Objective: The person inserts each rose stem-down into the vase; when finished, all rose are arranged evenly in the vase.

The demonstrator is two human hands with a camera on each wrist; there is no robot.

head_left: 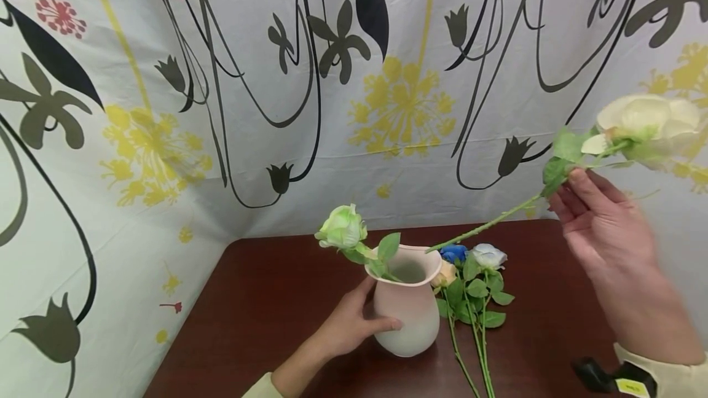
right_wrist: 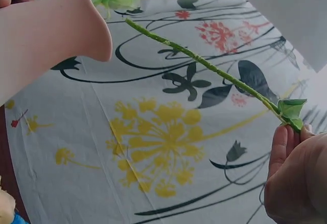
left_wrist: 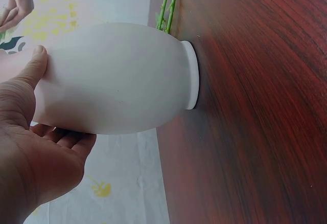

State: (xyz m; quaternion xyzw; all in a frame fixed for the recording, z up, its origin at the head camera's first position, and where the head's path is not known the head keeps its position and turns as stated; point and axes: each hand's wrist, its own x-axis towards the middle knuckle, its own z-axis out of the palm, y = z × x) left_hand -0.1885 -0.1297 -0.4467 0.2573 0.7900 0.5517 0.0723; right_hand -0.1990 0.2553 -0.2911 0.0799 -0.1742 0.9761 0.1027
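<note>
A vase [head_left: 408, 315], pinkish at the flared rim and pale grey below, stands upright on the table. My left hand [head_left: 347, 324] holds it from the left, thumb across the front and fingers around the far side. One green-white rose [head_left: 342, 229] leans out of the mouth to the left. Up at the right, my right hand [head_left: 605, 220] pinches the stem of a large cream-white rose [head_left: 647, 121] just under its leaves. That stem slants down left, its cut end close to the vase's rim; in the right wrist view the stem tip [right_wrist: 129, 21] appears apart from the rim.
Right of the vase lie a blue rose [head_left: 455, 253], a pale bluish-white rose [head_left: 489, 257] and a peach rose [head_left: 444, 275], stems toward the front. They rest on a dark red-brown wooden table [head_left: 265, 300]. Behind hangs a white cloth [head_left: 310, 121] with printed flowers.
</note>
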